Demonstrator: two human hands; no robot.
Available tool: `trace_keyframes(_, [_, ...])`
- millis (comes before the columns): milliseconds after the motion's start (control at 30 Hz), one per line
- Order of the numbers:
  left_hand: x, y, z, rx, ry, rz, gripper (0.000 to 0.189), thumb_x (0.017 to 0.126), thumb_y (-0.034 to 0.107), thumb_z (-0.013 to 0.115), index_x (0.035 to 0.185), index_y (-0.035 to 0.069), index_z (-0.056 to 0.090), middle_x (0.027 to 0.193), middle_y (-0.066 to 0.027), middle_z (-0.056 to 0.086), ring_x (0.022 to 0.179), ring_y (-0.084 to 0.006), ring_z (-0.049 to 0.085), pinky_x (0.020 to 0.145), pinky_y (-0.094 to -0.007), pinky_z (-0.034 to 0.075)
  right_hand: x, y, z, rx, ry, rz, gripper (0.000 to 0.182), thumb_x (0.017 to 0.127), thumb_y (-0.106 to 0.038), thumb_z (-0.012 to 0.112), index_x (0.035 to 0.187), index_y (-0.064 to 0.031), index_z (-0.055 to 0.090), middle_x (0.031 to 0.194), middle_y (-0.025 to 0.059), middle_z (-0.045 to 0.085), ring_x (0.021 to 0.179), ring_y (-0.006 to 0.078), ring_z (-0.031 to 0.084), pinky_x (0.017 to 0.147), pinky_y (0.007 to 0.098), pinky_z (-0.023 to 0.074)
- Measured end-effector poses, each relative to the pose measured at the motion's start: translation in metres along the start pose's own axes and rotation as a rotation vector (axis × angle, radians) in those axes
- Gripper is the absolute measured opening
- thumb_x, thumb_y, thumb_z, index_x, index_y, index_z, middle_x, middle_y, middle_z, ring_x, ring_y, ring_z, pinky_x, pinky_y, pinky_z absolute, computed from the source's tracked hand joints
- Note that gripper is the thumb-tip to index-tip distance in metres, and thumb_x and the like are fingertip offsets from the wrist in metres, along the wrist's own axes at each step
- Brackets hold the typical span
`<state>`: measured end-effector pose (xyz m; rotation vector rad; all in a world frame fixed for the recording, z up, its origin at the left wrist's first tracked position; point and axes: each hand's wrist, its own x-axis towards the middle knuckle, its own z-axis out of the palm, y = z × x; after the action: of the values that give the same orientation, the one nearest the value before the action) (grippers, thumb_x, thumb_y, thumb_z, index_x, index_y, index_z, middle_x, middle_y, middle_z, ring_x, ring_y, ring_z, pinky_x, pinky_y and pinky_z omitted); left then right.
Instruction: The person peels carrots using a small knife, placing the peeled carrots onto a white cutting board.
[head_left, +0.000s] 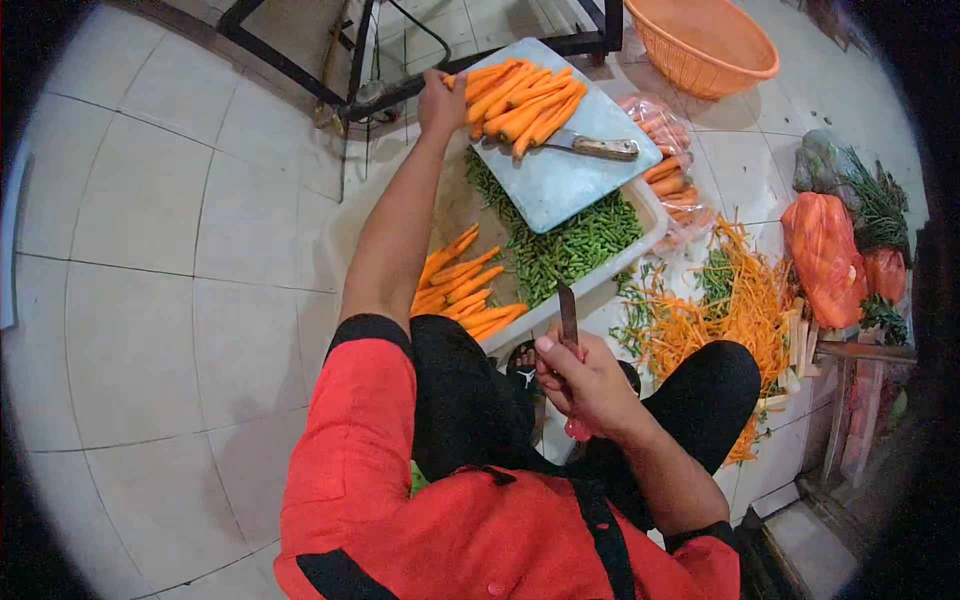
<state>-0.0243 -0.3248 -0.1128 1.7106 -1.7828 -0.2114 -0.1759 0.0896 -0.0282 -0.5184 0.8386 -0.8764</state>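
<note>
My left hand reaches to the thin ends of peeled carrots piled on a pale blue cutting board. Its thumb and fingers close around a carrot at the pile's left edge. A wooden-handled knife lies on the board, its blade partly under the carrots. My right hand, above my knees, grips a red-handled peeler or small knife, its narrow dark blade pointing away from me. The board rests over a white plastic tub of cut green beans, with more peeled carrots at its near left.
Carrot peelings and bean trimmings cover the floor at right. Beyond the tub lie a clear bag of carrots and an orange plastic basket. Bagged vegetables sit far right. A black metal frame stands ahead.
</note>
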Motion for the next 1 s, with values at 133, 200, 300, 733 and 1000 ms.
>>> trace_keyframes(133, [0.003, -0.023, 0.01, 0.19, 0.001, 0.261, 0.037, 0.088, 0.041, 0.062, 0.109, 0.011, 0.057, 0.107, -0.0149, 0.06, 0.101, -0.0345, 0.06, 0.08, -0.0459, 0.05, 0.007, -0.001, 0.0, 0.0, 0.009, 0.042, 0.029, 0.1, -0.028, 0.05, 0.077, -0.0107, 0.044, 0.059, -0.0043, 0.04, 0.044, 0.0058, 0.034, 0.039, 0.0229, 0.0259])
trace_keyframes(200, [-0.003, -0.028, 0.005, 0.24, 0.05, 0.409, 0.034, 0.088, 0.039, 0.062, 0.109, 0.012, 0.059, 0.109, -0.0139, 0.058, 0.102, -0.0331, 0.059, 0.081, -0.0453, 0.049, 0.009, 0.003, -0.005, -0.028, 0.029, 0.056, 0.03, 0.1, -0.029, 0.05, 0.077, -0.0107, 0.044, 0.057, -0.0044, 0.04, 0.043, 0.0058, 0.035, 0.038, 0.0231, 0.0261])
trace_keyframes(300, [-0.025, -0.041, -0.02, 0.129, 0.069, 0.426, 0.032, 0.088, 0.036, 0.061, 0.104, 0.009, 0.061, 0.103, -0.0141, 0.058, 0.097, -0.0336, 0.06, 0.08, -0.0447, 0.049, 0.007, 0.0, -0.007, -0.056, 0.049, 0.031, 0.03, 0.1, -0.03, 0.05, 0.077, -0.0104, 0.046, 0.056, -0.0046, 0.04, 0.042, 0.0061, 0.036, 0.037, 0.0233, 0.0263])
trace_keyframes(733, [-0.217, -0.33, -0.05, 0.379, -0.983, -0.089, 0.041, 0.08, 0.026, 0.067, 0.109, -0.001, 0.058, 0.11, -0.0263, 0.061, 0.103, -0.0362, 0.06, 0.085, -0.0422, 0.048, 0.018, 0.006, 0.003, -0.036, 0.125, 0.036, 0.027, 0.098, -0.03, 0.053, 0.079, -0.0114, 0.046, 0.06, -0.0048, 0.04, 0.042, 0.0056, 0.033, 0.038, 0.0225, 0.0255])
trace_keyframes(1000, [-0.213, -0.254, -0.133, -0.197, -0.598, -0.315, 0.046, 0.084, 0.025, 0.071, 0.119, -0.003, 0.058, 0.103, -0.0153, 0.064, 0.093, -0.0226, 0.063, 0.082, -0.0339, 0.049, 0.017, 0.018, 0.001, 0.044, 0.106, -0.04, 0.024, 0.097, -0.03, 0.054, 0.084, -0.0105, 0.049, 0.061, -0.0043, 0.042, 0.04, 0.0058, 0.032, 0.036, 0.0214, 0.0241])
